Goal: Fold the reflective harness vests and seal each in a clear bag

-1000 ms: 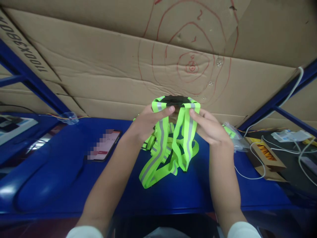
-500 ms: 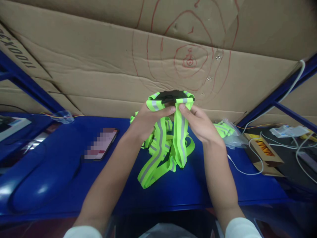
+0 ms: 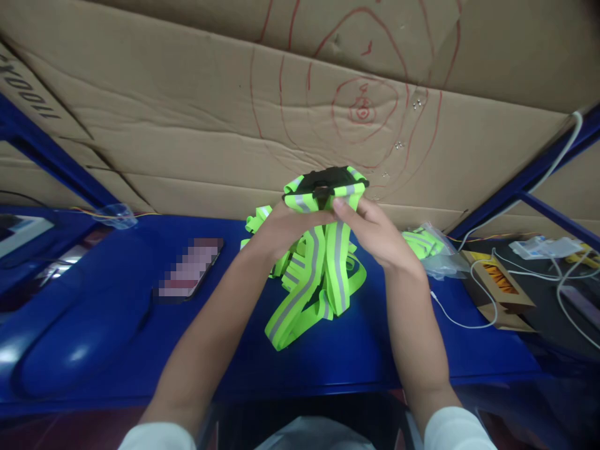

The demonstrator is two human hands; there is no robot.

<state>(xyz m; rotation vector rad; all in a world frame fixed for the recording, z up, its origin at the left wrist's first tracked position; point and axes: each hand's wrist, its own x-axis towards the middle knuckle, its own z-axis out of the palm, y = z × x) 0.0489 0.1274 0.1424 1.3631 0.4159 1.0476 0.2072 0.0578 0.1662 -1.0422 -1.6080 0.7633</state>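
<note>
Both hands hold up a neon-green reflective strap (image 3: 338, 265) with grey stripes, its upper end looped through a black buckle piece (image 3: 328, 181). My left hand (image 3: 290, 228) is closed on the strap's left side, its thumb pointing right below the buckle. My right hand (image 3: 372, 228) pinches the strap's right side, thumb on the front face. Long loops of strap hang down to the blue table. Behind them lies a heap of more green straps (image 3: 293, 275), partly hidden by my left hand and the hanging loops. The fingers behind the strap are hidden.
A phone (image 3: 192, 269) lies on the blue table (image 3: 375, 356) at left. To the right are a clear bag with green straps (image 3: 426, 244), a white cable (image 3: 462, 323) and an open cardboard box (image 3: 501, 287). A cardboard wall (image 3: 187, 112) stands behind.
The buckle end has tilted slightly, and my left thumb has slid lower and right across the strap. The hanging loops have swung a little closer together.
</note>
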